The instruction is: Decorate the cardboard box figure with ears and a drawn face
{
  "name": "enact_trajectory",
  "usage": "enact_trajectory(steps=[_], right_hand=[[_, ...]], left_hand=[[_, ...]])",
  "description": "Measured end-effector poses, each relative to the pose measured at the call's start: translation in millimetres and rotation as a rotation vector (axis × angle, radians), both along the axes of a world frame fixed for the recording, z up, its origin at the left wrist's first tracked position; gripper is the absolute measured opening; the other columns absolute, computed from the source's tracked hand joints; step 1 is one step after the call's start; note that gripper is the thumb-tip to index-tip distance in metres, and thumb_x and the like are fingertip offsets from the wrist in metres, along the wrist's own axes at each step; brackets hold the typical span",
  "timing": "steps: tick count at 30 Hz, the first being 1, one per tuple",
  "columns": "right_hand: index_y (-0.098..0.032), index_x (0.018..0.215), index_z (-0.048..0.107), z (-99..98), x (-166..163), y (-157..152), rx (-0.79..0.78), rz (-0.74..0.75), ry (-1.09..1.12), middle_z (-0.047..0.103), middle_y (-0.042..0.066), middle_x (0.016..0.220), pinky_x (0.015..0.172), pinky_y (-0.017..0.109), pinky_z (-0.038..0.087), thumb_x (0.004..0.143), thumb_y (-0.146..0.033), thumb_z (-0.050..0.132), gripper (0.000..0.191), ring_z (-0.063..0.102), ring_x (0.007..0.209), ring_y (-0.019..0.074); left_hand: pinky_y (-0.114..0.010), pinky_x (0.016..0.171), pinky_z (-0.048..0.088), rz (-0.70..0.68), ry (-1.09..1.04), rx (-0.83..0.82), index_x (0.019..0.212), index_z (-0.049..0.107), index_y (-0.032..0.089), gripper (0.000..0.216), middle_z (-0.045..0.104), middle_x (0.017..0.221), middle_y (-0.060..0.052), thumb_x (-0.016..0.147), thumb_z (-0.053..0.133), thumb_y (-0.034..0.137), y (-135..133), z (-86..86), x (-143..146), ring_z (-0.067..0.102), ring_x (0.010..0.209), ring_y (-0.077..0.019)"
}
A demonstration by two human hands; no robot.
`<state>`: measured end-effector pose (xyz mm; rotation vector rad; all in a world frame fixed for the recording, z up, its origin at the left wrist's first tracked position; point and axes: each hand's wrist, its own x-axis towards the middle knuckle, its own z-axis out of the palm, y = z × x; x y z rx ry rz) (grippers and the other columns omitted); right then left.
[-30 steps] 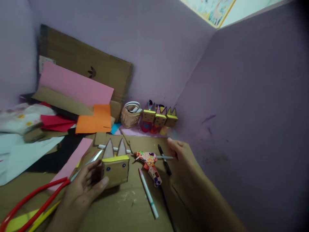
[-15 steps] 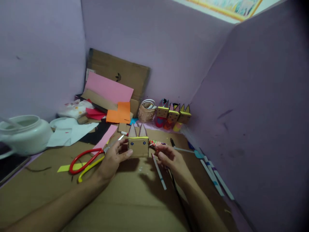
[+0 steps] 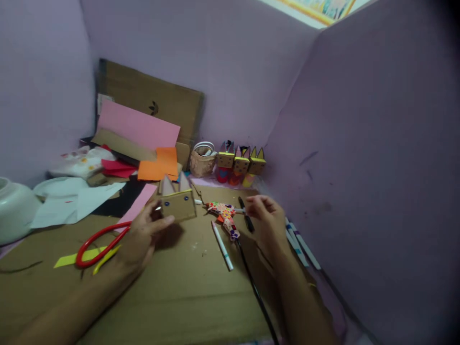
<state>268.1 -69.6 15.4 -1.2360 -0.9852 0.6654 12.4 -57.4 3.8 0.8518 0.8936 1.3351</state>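
Observation:
My left hand (image 3: 142,232) grips a small cardboard box (image 3: 178,204) with two pointed ears, a yellow top edge and two dot eyes, lifted slightly off the cardboard work surface (image 3: 187,292). My right hand (image 3: 268,218) hovers to the right with its fingers curled in a loose pinch; what is in them, if anything, I cannot make out. Between the hands lies a patterned glue gun (image 3: 224,214), and a black marker (image 3: 246,221) rests just left of my right hand.
Red-handled scissors (image 3: 95,239) and a yellow strip (image 3: 66,260) lie left. A white pen (image 3: 223,247) and the black cord (image 3: 253,285) cross the middle. Three finished figures (image 3: 240,165), a basket (image 3: 201,163) and coloured paper (image 3: 138,125) line the back; a white pot (image 3: 14,208) stands far left.
My left hand has carried the eared box to the left and tilted it. My right hand has drawn away from the box, to the right past the glue gun. The view has shifted.

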Motion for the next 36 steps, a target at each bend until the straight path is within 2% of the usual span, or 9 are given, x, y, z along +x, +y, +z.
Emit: enact_trajectory(steps=[3,7,12,18,22,26,30,32,36], right_hand=[[-0.02,0.071,0.057,4.1,38,2,0.076,-0.301,-0.019,0.057,-0.003,0.062,0.053,0.024,0.039,0.07,-0.047,0.068,0.03,0.048,0.051,0.01],[-0.02,0.072,0.055,4.0,56,0,0.101,-0.421,-0.056,0.056,-0.002,0.064,0.048,0.023,0.036,0.07,-0.048,0.065,0.03,0.045,0.048,0.0094],[-0.018,0.064,0.061,-4.3,25,-4,0.01,-0.194,-0.172,0.051,-0.005,0.052,0.045,0.022,0.033,0.073,-0.042,0.068,0.026,0.043,0.046,0.0097],[-0.018,0.063,0.063,-13.6,-10,-18,-0.258,0.35,-0.609,0.059,-0.001,0.053,0.048,0.022,0.033,0.076,-0.035,0.068,0.022,0.05,0.05,0.0121],[-0.019,0.069,0.062,-12.8,-27,-26,-0.401,0.394,-1.046,0.066,0.003,0.062,0.048,0.025,0.024,0.073,-0.041,0.072,0.024,0.054,0.052,0.0158],[-0.018,0.077,0.063,-16.6,-40,-30,-0.365,0.415,-1.274,0.071,0.008,0.073,0.048,0.029,0.017,0.074,-0.023,0.064,0.006,0.057,0.054,0.0187],[-0.016,0.09,0.065,-18.9,-41,-32,-0.304,0.484,-0.945,0.066,0.004,0.068,0.047,0.025,0.027,0.076,-0.013,0.051,0.02,0.053,0.052,0.0141],[-0.018,0.096,0.068,-16.5,-37,-32,-0.281,0.477,-0.648,0.064,0.001,0.066,0.049,0.023,0.034,0.077,-0.015,0.05,0.026,0.052,0.053,0.0124],[-0.02,0.082,0.074,-9.3,-28,-30,-0.382,0.551,0.116,0.055,-0.002,0.054,0.041,0.02,0.036,0.078,-0.028,0.053,0.023,0.052,0.044,0.0111]], left_hand=[[-0.028,0.08,0.06,0.077,-0.072,-0.035,0.103,0.066,0.017,0.044,0.073,0.103,-0.005,0.06,0.077,0.015,8,0.0,-7,0.069,0.097,-0.0235],[-0.026,0.073,0.063,0.063,-0.041,-0.075,0.101,0.067,0.017,0.035,0.075,0.099,-0.006,0.066,0.073,0.013,9,-3.2,-10,0.072,0.091,-0.0234],[-0.024,0.079,0.062,0.044,0.013,-0.132,0.112,0.064,0.019,0.049,0.072,0.114,-0.006,0.065,0.072,0.007,5,-2.2,-4,0.067,0.107,-0.0261],[-0.029,0.08,0.062,0.062,0.034,-0.256,0.116,0.061,0.02,0.057,0.072,0.113,-0.008,0.062,0.077,0.011,15,-11.8,-8,0.066,0.109,-0.0303],[-0.034,0.092,0.057,0.038,0.073,-0.322,0.123,0.057,0.024,0.064,0.068,0.123,-0.007,0.063,0.081,0.02,11,-18.9,-10,0.059,0.12,-0.0309],[-0.044,0.102,0.05,-0.001,0.112,-0.358,0.131,0.052,0.028,0.076,0.064,0.129,-0.006,0.062,0.084,0.029,5,-19.2,-11,0.054,0.124,-0.0341],[-0.04,0.098,0.053,0.01,0.114,-0.393,0.135,0.049,0.031,0.087,0.066,0.125,-0.004,0.057,0.087,0.033,4,-19.5,-13,0.053,0.125,-0.0341],[-0.038,0.096,0.055,0.006,0.097,-0.389,0.135,0.048,0.032,0.088,0.066,0.126,-0.003,0.056,0.087,0.033,4,-20.6,-13,0.053,0.125,-0.0336],[-0.031,0.09,0.058,-0.006,0.155,-0.364,0.135,0.047,0.033,0.084,0.063,0.13,-0.002,0.061,0.085,0.036,3,-24.4,-11,0.053,0.125,-0.0313]])
